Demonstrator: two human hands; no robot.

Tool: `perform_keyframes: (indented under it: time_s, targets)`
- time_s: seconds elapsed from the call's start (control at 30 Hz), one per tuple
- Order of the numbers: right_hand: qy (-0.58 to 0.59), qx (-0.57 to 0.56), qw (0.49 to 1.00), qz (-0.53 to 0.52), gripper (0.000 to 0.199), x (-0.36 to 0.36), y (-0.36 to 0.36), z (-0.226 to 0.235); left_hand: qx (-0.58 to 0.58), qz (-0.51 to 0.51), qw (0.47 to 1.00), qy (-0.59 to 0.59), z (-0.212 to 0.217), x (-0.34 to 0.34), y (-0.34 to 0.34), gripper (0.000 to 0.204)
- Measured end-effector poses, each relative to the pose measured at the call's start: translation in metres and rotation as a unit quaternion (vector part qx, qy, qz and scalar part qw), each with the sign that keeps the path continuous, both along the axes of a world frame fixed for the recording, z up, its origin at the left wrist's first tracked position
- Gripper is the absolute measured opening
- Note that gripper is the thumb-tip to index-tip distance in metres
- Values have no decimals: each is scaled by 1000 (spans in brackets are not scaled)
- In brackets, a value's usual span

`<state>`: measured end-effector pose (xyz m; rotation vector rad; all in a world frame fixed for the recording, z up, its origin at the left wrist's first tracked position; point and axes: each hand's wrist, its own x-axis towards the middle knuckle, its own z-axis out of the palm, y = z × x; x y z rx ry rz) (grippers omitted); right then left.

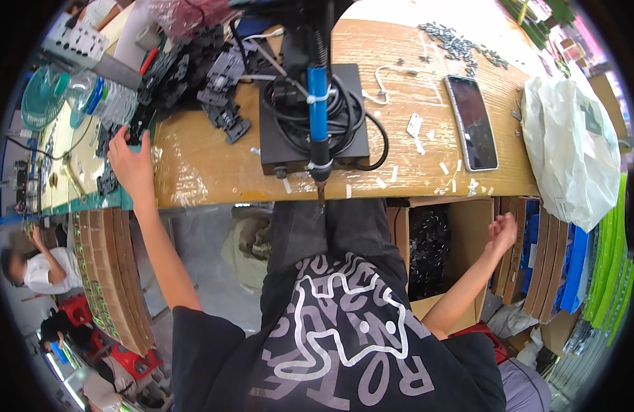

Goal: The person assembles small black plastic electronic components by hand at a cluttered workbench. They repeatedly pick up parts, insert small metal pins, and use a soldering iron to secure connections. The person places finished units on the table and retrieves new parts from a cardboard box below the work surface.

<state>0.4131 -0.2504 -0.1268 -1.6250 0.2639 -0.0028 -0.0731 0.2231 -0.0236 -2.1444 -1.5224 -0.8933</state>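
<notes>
My left hand (131, 165) reaches to the left end of the table. Its thumb and fingers are apart around a black plastic part (140, 121), at the edge of a heap of black plastic parts (171, 81); whether they touch it I cannot tell. My right hand (502, 235) is off the table at the right, over the boxes beside me. Its fingers are curled, and anything inside them is hidden. Between the hands, a blue and black soldering iron (318, 96) points downward in front of a black stand base (269, 154) with coiled black cable.
A phone (472, 123) lies right of the stand, near a white plastic bag (568, 151) hanging over the edge. Small metal pieces (454, 42) are scattered at the back. Below, a cardboard box (465, 230) holds black parts. A clear bottle (114, 99) is at the left.
</notes>
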Motion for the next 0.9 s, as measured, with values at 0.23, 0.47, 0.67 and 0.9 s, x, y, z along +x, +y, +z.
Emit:
perform_keyframes:
  time_s: [0.23, 0.47, 0.67, 0.9]
  targets:
    - [-272, -35, 951, 142, 21, -34, 107, 135, 25, 65, 997, 36, -3, 6, 5, 34]
    - [-313, -106, 850, 411, 21, 24, 222, 128, -28, 63, 997, -15, -10, -1, 19, 31]
    - [-317, -298, 768, 470, 21, 62, 292, 119, -54, 27, 995, -81, -10, -4, 14, 38]
    - [-357, -385, 721, 452, 15, 86, 315, 105, -202, 11, 920, -335, -4, -20, -19, 34]
